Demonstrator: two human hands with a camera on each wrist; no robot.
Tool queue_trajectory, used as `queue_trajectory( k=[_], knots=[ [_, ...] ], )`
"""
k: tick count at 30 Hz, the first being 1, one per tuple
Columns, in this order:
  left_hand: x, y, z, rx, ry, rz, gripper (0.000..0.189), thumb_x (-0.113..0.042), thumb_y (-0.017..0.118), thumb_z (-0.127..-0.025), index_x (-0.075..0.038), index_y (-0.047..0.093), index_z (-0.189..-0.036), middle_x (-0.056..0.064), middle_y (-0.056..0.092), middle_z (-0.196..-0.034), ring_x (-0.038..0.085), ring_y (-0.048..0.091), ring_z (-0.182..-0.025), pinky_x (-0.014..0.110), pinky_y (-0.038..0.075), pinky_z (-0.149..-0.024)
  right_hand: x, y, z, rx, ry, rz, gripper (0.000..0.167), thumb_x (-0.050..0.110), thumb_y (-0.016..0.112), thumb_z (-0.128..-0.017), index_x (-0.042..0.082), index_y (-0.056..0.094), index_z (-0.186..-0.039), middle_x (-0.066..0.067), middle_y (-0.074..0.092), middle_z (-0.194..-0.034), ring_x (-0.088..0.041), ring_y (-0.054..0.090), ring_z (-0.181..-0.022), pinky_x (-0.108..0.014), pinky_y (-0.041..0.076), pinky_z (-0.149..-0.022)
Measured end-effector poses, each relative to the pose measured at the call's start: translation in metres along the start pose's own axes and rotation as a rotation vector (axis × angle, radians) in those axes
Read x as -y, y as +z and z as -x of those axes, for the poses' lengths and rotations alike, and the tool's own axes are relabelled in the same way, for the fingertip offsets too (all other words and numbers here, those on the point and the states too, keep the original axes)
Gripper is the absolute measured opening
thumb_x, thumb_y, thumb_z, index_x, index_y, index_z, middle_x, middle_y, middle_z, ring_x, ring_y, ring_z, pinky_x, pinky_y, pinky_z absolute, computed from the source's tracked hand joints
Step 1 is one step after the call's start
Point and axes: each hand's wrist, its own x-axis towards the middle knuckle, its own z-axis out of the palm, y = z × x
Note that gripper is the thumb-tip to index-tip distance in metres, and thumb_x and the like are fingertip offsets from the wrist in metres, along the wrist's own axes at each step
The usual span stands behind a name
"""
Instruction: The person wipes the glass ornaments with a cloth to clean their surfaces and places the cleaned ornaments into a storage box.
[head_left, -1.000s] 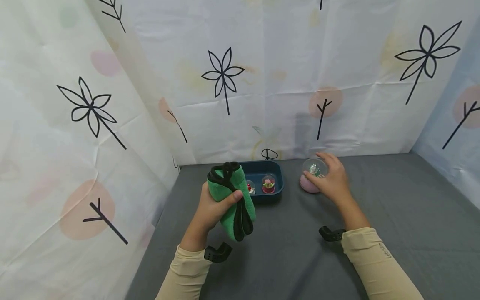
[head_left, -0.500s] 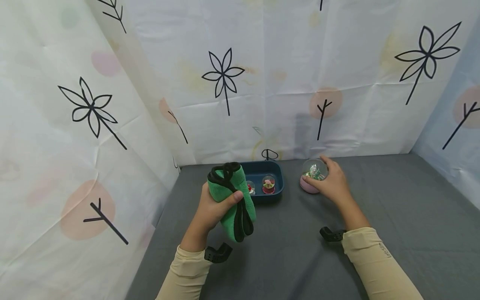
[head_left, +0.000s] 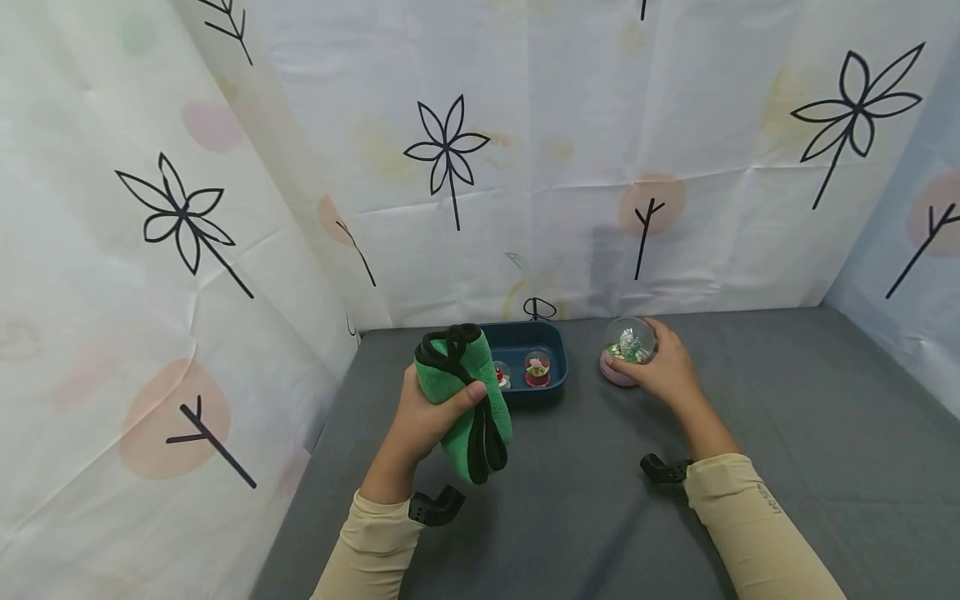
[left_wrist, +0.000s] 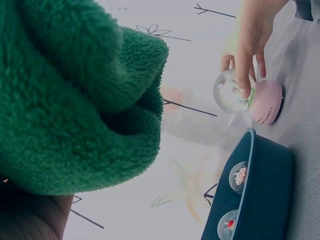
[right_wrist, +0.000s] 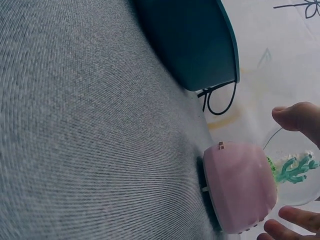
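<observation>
A fluffy cloth (left_wrist: 80, 115) contrasts with a glossy, see-through globe (left_wrist: 223, 97), its smooth base (right_wrist: 240, 187), a plastic-looking tray (right_wrist: 192, 45) and matt, woven table cover (right_wrist: 100, 125).

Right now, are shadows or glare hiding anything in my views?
Head: soft shadows on the gray table, no strong glare; left wrist: the left hand is dark, its detail mostly lost; right wrist: dark shadow at the foot of the snow globe.

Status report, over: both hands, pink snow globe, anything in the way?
Left hand holding green towel. Right hand gripping pink-based snow globe, upright. No obstruction seen; dark blue tray with two small snow globes sits apart, leftward.
</observation>
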Motion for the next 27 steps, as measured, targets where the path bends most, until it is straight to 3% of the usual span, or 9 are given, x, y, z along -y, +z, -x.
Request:
queue_trajectory(
  k=[15,27],
  knots=[
    [-0.002,0.000,0.000,0.002,-0.003,-0.001,0.041,-0.025,0.084,-0.094,0.003,0.065,-0.117,0.003,0.075,-0.098,0.018,0.078,-0.084,0.040,0.067,-0.077,-0.012,0.007,-0.002,0.040,0.064,-0.059,0.104,0.044,0.084,-0.090,0.001,0.026,-0.166,-0.033,0.043,-0.157,-0.051,0.048,-0.139,-0.066,0.048,-0.106],
    [0.000,-0.001,-0.001,-0.001,0.006,-0.011,0.041,-0.022,0.084,-0.094,0.004,0.064,-0.117,0.003,0.075,-0.097,0.018,0.077,-0.084,0.038,0.067,-0.077,-0.015,0.007,-0.002,0.068,0.093,-0.051,0.091,0.039,0.082,-0.092,-0.007,0.037,-0.156,-0.035,0.050,-0.147,-0.052,0.049,-0.138,-0.065,0.050,-0.105]
  ],
)
